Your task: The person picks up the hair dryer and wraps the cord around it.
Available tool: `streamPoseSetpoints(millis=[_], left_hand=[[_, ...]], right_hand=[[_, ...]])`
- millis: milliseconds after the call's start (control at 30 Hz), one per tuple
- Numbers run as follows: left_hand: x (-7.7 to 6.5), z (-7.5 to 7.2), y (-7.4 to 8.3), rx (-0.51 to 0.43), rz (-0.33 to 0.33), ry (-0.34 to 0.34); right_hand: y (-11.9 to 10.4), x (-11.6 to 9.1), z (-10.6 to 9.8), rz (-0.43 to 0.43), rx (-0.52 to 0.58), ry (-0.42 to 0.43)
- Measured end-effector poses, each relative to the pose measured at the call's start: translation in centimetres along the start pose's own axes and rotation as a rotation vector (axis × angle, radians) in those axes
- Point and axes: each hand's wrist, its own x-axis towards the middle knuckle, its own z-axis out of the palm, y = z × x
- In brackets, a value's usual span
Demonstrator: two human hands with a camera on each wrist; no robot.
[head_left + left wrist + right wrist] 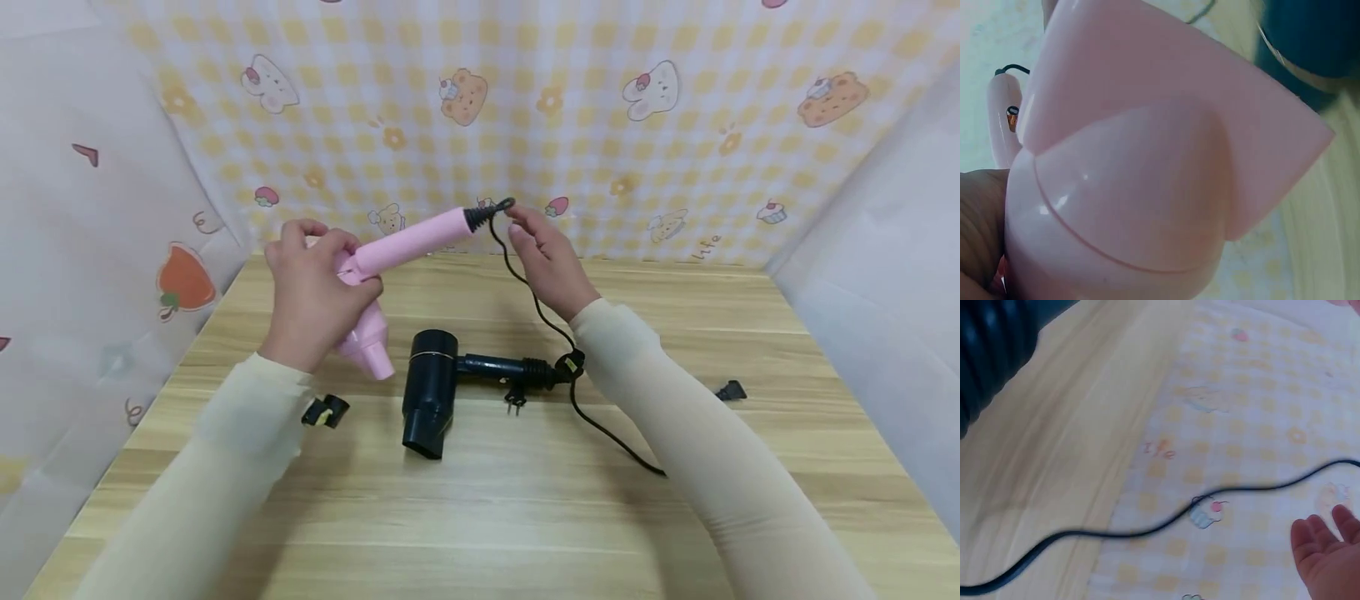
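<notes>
My left hand [311, 292] grips a pink hair dryer [416, 242] by its round body, raised above the table. Its handle slants up to the right and its nozzle [1141, 75] fills much of the left wrist view. From the handle's ribbed black end, a thin black cord [536, 302] runs down to the table. My right hand [551, 262] is beside that cord end, its fingertips near the small loop. Loosely bent fingers [1319, 534] show in the right wrist view, apart from the cord. Below lies a black hair dryer [431, 379], nozzle toward me.
A two-pin plug [515, 400] lies by the black dryer's handle, close to a tied cord bundle [570, 365]. Another dark plug [731, 390] is right of my right sleeve. A black piece with a yellow tie [326, 411] sits near my left sleeve. Behind the table [480, 525] hangs checked cloth [510, 150].
</notes>
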Motion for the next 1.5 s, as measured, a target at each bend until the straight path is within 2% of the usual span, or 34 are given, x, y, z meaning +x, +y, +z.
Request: streamPoseSetpoints(millis=[200,300,367,433,567,667,767,933,1067,1300,1500], left_hand=[[-2.3,0.6,1.2,-0.072,0.047,0.017],[-3.3,0.6,1.6,-0.093,0.057,0.034],[-3.9,0.7,1.7,-0.105,0.091,0.069],[-4.4,0.7,1.7,-0.112,0.149,0.124],[-5.2,0.9,1.8,-0.109,0.26,0.235],[-5.3,1.2,2.1,-0.1,0.291,0.263],[-5.2,1.6,2.3,-0.079,0.309,0.274],[-5.2,1.8,2.5,-0.025,0.287,0.273],[-5.3,2.1,2.6,0.03,0.289,0.265],[-5.6,2.7,3.2,0.156,0.403,0.257],[-6.1,3.4,3.7,0.213,0.477,0.247]], right_hand=[[-1.4,-1.0,-0.4,-0.054,0.148,0.017],[-2.0,-1.8,-0.7,-0.081,0.229,-0.006],[-2.4,-2.3,-0.9,-0.099,0.223,-0.012],[-2.6,-2.9,-1.1,-0.13,0.159,-0.012],[-2.9,-4.2,-1.2,-0.23,-0.14,0.033],[-3.2,-5.1,-1.1,-0.332,-0.317,0.044],[-3.3,-6.0,-1.0,-0.435,-0.424,0.035],[-3.1,-7.3,-1.3,-0.569,-0.502,-0.026],[-3.0,-8.4,-1.9,-0.63,-0.556,-0.096],[-3.7,-10.1,-3.0,-0.639,-0.679,-0.198],[-4.7,-11.2,-3.6,-0.62,-0.73,-0.277]])
